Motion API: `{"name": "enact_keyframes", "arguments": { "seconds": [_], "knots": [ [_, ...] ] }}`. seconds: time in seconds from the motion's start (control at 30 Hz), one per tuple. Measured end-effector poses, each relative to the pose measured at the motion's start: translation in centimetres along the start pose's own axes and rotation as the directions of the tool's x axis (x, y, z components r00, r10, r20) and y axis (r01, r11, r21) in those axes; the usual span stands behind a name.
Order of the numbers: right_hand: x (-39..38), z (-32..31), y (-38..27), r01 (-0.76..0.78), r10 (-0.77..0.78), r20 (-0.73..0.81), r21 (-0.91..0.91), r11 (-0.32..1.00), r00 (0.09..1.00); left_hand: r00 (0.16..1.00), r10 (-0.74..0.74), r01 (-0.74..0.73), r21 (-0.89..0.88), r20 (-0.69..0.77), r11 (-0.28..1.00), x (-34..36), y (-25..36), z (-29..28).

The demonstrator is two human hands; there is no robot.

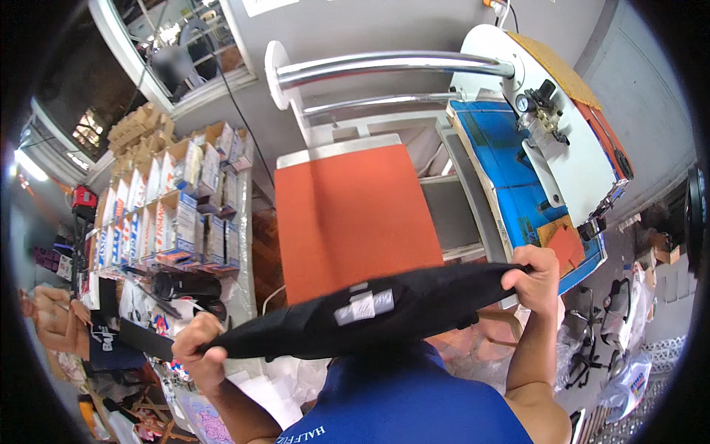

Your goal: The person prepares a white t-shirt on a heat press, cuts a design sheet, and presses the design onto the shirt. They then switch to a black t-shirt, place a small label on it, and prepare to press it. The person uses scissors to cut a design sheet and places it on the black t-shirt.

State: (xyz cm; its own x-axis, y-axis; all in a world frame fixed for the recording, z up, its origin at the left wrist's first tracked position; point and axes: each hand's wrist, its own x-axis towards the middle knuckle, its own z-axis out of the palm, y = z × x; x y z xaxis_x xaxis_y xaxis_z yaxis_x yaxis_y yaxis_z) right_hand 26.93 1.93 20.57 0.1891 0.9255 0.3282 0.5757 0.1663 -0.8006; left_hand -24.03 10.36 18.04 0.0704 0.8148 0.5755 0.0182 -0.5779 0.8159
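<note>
Left hand [197, 348] and right hand [538, 280] are gripping opposite ends of a black cloth [288, 328] — pale label [362, 307] showing — and holding it near the orange pad [355, 214].

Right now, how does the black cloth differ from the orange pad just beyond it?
Pose: the black cloth is held stretched between the left hand and right hand, while the orange pad lies flat.
Outline: the black cloth looks long and narrow from here; the orange pad looks broad and four-sided.
Surface: the black cloth shows pale labels; the orange pad looks plain.
Shared: both are in front of the person.
</note>
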Motion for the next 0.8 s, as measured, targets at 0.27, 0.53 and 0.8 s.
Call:
{"name": "enact_keyframes", "arguments": {
  "seconds": [0.27,0.53,0.8],
  "knots": [
    [-0.7,1.7,4.3,-0.028,0.023,0.023,0.24,0.97,0.999,0.897,-0.381,0.411,-0.103,0.225,0.906,-2.4,-1.6,-3.1],
    [-3.7,2.9,4.2,-0.029,-0.06,-0.395,-0.214,0.976,0.917,0.982,-0.139,0.139,-0.008,-0.124,0.99,-2.7,-2.2,-1.1],
    [-4.9,1.8,2.6,0.146,-0.341,-0.42,-0.43,0.891,0.841,0.934,0.055,0.036,0.247,-0.353,0.968,-4.8,-2.5,-1.4]
  ]
}}
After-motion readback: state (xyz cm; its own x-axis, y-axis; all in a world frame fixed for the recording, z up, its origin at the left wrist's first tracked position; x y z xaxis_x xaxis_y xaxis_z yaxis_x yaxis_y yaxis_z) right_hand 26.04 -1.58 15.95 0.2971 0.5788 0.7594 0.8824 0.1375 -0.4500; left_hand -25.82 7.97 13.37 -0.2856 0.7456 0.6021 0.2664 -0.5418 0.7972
